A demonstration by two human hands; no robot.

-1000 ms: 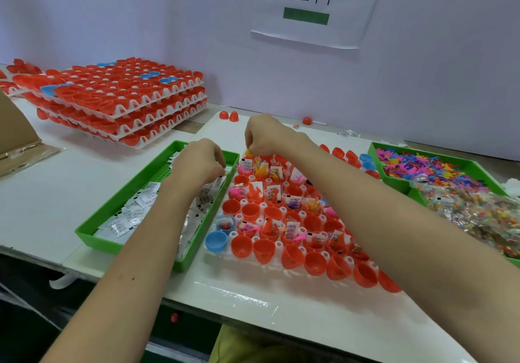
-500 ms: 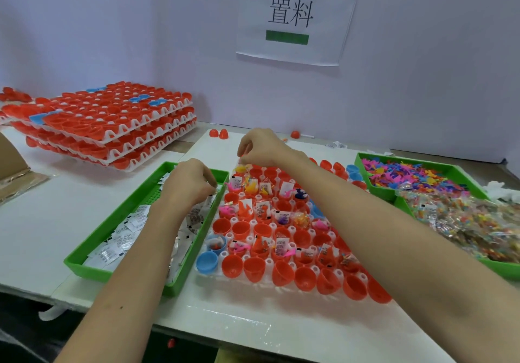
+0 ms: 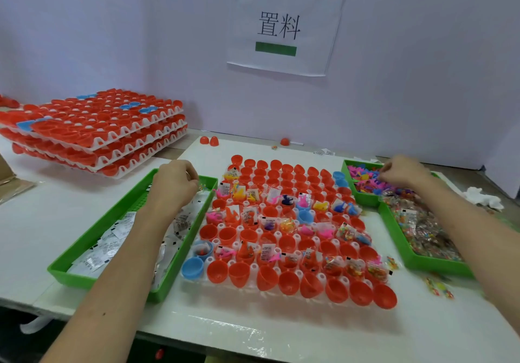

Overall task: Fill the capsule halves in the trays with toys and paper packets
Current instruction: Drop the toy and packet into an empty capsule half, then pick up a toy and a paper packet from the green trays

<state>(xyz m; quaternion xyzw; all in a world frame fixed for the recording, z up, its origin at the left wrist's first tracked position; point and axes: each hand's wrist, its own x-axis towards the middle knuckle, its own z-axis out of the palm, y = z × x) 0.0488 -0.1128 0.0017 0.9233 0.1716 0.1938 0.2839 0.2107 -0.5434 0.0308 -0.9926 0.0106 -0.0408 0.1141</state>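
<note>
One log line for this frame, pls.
left hand: over packet tray | right hand: at toy tray | capsule tray: partly filled

"置料" on wall sign (image 3: 284, 26)

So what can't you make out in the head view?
Head view:
Left hand: fingers curl away from camera over the packet tray; its back hides whether it holds anything.
Right hand: fingertips buried in the toy tray; grip unclear.
Print on the packets: too small to read.
Stacked trays: cut off by the left edge.
</note>
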